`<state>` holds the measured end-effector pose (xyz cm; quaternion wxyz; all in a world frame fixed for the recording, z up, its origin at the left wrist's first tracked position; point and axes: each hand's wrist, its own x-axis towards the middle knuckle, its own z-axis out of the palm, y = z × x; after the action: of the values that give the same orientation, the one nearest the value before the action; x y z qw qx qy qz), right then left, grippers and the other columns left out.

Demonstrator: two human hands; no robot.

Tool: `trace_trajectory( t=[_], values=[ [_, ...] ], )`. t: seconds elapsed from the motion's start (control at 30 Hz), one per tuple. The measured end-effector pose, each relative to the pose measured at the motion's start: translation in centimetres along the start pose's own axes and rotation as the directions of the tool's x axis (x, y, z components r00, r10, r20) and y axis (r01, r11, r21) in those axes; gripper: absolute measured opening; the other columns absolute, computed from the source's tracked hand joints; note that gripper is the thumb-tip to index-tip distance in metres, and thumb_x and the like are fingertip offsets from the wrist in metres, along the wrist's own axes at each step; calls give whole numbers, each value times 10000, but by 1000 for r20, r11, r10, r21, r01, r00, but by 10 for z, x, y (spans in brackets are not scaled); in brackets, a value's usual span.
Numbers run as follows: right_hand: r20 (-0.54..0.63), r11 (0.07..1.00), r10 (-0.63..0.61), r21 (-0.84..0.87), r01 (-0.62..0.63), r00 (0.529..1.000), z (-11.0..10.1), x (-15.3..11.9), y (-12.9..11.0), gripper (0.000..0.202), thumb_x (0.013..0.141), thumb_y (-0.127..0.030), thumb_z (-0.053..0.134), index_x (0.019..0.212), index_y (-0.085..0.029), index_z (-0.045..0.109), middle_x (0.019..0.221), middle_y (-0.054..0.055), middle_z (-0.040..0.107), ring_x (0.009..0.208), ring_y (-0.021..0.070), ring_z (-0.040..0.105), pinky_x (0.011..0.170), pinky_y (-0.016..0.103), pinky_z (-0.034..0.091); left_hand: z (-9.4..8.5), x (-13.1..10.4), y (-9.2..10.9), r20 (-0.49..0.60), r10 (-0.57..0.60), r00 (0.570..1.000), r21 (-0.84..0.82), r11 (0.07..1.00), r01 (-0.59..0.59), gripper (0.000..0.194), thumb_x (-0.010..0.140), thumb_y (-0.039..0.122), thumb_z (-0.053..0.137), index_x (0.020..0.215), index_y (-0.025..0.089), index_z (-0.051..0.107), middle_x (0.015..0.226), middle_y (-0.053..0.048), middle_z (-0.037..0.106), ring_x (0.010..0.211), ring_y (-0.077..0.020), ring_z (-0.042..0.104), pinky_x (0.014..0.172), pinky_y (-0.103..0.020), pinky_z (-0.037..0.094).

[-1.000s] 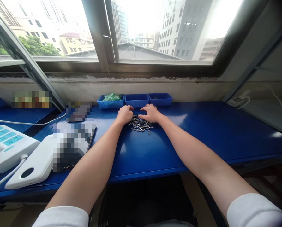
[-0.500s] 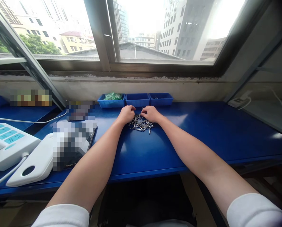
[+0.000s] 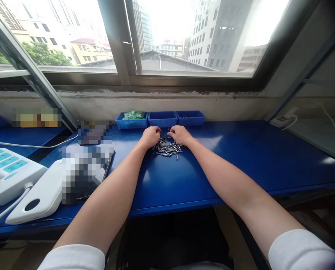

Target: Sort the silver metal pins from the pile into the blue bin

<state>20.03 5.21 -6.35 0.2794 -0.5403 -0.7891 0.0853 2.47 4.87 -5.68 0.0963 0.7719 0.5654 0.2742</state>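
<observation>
A loose pile of small, thin metal pins lies on the blue table; their exact kind is too small to tell. At the pile's back left edge is my left hand, fingers curled together, and whatever they hold is hidden. My right hand is across from it, at the back right of the pile. Its thumb and forefinger are pinched on a small metal pin, whose end sticks up above the fingertips. Both wrists are bent inward and the hands stay a short gap apart.
Behind the hands stand three blue bins: one with green plastic packets, a middle bin, and a right bin with a few small dark pieces. At left lie a power strip, a white device and blurred items.
The view has shifted very slightly. The pin at my right fingertips shows a little more clearly; both hands and the pile are otherwise nearly unchanged.
</observation>
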Motion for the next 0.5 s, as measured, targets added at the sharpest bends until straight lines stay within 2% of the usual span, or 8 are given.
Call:
trace_trajectory(
  t=[0.13, 0.23, 0.37, 0.5],
  values=[
    [-165, 981, -22, 187, 53, 986, -5, 1, -3, 323, 821, -464, 536, 722, -170, 627, 720, 29, 627, 677, 135, 537, 655, 254, 397, -3, -3, 5, -59, 43, 997, -80, 996, -48, 275, 799, 244, 464, 961, 177, 676, 995, -67, 679, 950, -209, 606, 893, -302, 446],
    [-226, 927, 16, 368, 70, 974, -6, 4, -3, 342, 796, -494, 541, 709, -167, 598, 652, 5, 605, 608, 119, 520, 599, 242, 397, -7, -7, 10, -75, 93, 993, -159, 982, -104, 268, 786, 291, 521, 976, 170, 666, 966, -54, 687, 905, -189, 615, 850, -275, 458],
    [-210, 823, 89, 566, 47, 974, -3, 7, -2, 341, 787, -510, 540, 739, -173, 572, 639, 4, 624, 563, 112, 540, 585, 241, 436, -9, -11, 16, -32, 154, 988, -233, 960, -157, 271, 789, 371, 546, 921, 171, 673, 904, -36, 698, 825, -174, 619, 772, -256, 470],
    [-147, 721, 146, 693, -3, 978, -1, 8, -4, 377, 767, -548, 554, 743, -172, 559, 669, 26, 655, 520, 101, 540, 547, 236, 461, -10, -11, 17, -44, 116, 992, -231, 965, -123, 277, 813, 391, 521, 897, 175, 674, 849, -34, 702, 764, -166, 612, 727, -252, 470]
  ],
)
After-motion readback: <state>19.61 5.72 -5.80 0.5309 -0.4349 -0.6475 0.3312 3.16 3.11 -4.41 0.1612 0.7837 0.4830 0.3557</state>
